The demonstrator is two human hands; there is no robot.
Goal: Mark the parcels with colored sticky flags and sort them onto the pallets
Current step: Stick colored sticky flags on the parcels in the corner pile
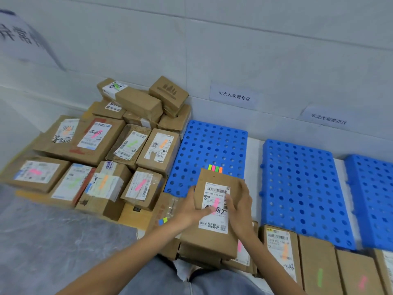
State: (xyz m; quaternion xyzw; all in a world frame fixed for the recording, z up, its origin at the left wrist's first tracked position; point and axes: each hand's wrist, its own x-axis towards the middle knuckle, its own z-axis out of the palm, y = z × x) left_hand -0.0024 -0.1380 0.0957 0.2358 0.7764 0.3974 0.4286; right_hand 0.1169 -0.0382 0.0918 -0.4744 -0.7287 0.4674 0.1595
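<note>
A flat brown parcel (214, 235) with a white shipping label lies in front of me on other boxes. A pink sticky flag (216, 204) sits on its label. My left hand (191, 211) grips the parcel's left edge, thumb on the label beside the flag. My right hand (240, 211) rests on the parcel's right side, fingers touching the label. A pad of coloured sticky flags (215, 168) lies on the nearest blue pallet (210, 145), just beyond the parcel. A second blue pallet (302, 188) lies to the right, with a third (372, 194) at the frame's edge.
Several flagged brown parcels (95, 158) are piled at the left against the wall. More flagged parcels (319, 265) line the lower right. Paper signs (234, 95) hang on the white wall above the pallets. My knees show at the bottom.
</note>
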